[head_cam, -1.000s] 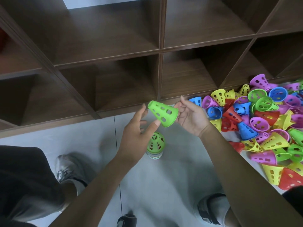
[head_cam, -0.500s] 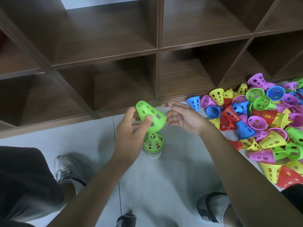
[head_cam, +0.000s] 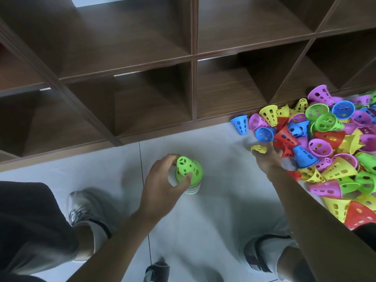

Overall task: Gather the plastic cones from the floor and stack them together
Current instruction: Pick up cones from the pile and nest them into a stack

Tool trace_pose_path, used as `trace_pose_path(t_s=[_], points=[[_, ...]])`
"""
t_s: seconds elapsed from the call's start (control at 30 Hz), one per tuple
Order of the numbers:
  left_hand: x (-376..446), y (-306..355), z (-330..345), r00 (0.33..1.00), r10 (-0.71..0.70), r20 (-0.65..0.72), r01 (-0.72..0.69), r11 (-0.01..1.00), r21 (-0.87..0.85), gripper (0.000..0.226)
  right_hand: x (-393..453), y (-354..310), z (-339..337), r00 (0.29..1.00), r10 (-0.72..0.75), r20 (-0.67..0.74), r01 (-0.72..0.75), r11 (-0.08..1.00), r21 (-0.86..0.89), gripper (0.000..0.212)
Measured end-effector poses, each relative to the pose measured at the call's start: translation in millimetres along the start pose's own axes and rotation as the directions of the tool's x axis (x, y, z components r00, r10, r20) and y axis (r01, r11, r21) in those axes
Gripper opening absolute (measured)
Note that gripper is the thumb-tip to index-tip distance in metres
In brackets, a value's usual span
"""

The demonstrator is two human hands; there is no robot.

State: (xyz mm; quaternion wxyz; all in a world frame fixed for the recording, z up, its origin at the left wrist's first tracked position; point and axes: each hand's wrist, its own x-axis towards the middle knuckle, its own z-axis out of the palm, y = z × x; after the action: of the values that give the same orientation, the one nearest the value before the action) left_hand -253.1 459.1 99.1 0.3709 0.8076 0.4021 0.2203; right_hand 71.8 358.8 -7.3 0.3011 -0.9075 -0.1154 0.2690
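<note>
Plastic cones in green, yellow, red, blue and purple, each pierced with holes, lie heaped (head_cam: 325, 143) on the pale tiled floor (head_cam: 213, 210) at your right, against the foot of a dark wooden cubby shelf (head_cam: 193, 88). Your left hand (head_cam: 162, 188) curls round the green perforated plastic cone (head_cam: 188, 169) that sits point-up on top of the short upright stack of cones (head_cam: 192, 188) in the middle of the floor; the thumb presses its near side low down, and the fingers (head_cam: 173, 159) wrap its far side beside the tip. The stack's lowest rims show as pale stripes just under the green cone's skirt. Your right hand (head_cam: 266, 157) reaches to the near edge of the heap, its fingers bent over a small yellow perforated plastic cone (head_cam: 258, 148) lying on its side; motion blur hides whether they have truly closed on it. A blue holed plastic cone (head_cam: 240, 124) stands apart at the heap's left end. Your grey shoes (head_cam: 81, 212) flank the stack, near the bottom of the view.
</note>
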Motion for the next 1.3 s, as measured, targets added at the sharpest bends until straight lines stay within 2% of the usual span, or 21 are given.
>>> trace_pose_path(t_s=[0.1, 0.27, 0.37, 0.5, 0.57, 0.77, 0.93, 1.03, 1.17, 1.3], points=[[-1.5, -7.6, 5.9, 1.0, 0.003, 0.016, -0.004, 0.999, 0.044, 0.041, 0.5, 3.7, -1.8, 1.0, -0.013, 0.014, 0.013, 1.0, 0.009, 0.048], [-3.9, -15.6, 14.1, 1.0, 0.002, 0.018, -0.002, 0.999, 0.045, 0.042, 1.1, -1.2, -7.7, 0.994, 0.006, -0.112, 0.0, 0.999, 0.049, 0.049], [-5.0, -17.8, 19.9, 0.998, 0.004, 0.061, -0.006, 0.999, 0.037, 0.046, -1.1, -0.5, -11.3, 0.996, 0.048, -0.076, -0.043, 0.997, 0.063, 0.045], [-7.9, -25.3, 29.0, 0.985, -0.103, 0.137, 0.112, 0.992, -0.057, 0.061, 1.5, 9.3, -11.4, 0.993, 0.115, 0.0, -0.114, 0.982, 0.152, 0.044], [-6.3, -26.5, 33.9, 0.981, -0.135, 0.14, 0.151, 0.982, -0.113, 0.059, 9.0, 18.5, -8.7, 0.991, 0.131, 0.021, -0.132, 0.968, 0.214, 0.046], [1.0, -17.9, 44.9, 0.98, -0.156, 0.123, 0.176, 0.968, -0.178, 0.05, -11.9, -5.3, -12.4, 0.993, 0.114, 0.043, -0.122, 0.931, 0.343, 0.033], [4.2, -22.6, 55.9, 0.978, -0.183, 0.097, 0.202, 0.949, -0.244, 0.05, -21.6, -23.3, -12.1, 0.99, 0.132, 0.045, -0.134, 0.809, 0.572, 0.026], [7.7, -18.8, 64.6, 0.982, -0.171, 0.076, 0.185, 0.948, -0.258, 0.05, -33.6, -39.5, -13.6, 0.99, 0.088, 0.112, -0.141, 0.717, 0.682, 0.019], [20.4, -11.4, 74.3, 0.984, -0.145, 0.099, 0.166, 0.951, -0.262, 0.052, -45.6, -53.8, -21.2, 0.979, 0.03, 0.2, -0.183, 0.554, 0.812, 0.023], [31.9, -9.1, 84.2, 0.985, -0.126, 0.114, 0.153, 0.948, -0.279, 0.05, -55.8, -72.3, -36.2, 0.957, -0.102, 0.27, -0.21, 0.396, 0.894, 0.015]])
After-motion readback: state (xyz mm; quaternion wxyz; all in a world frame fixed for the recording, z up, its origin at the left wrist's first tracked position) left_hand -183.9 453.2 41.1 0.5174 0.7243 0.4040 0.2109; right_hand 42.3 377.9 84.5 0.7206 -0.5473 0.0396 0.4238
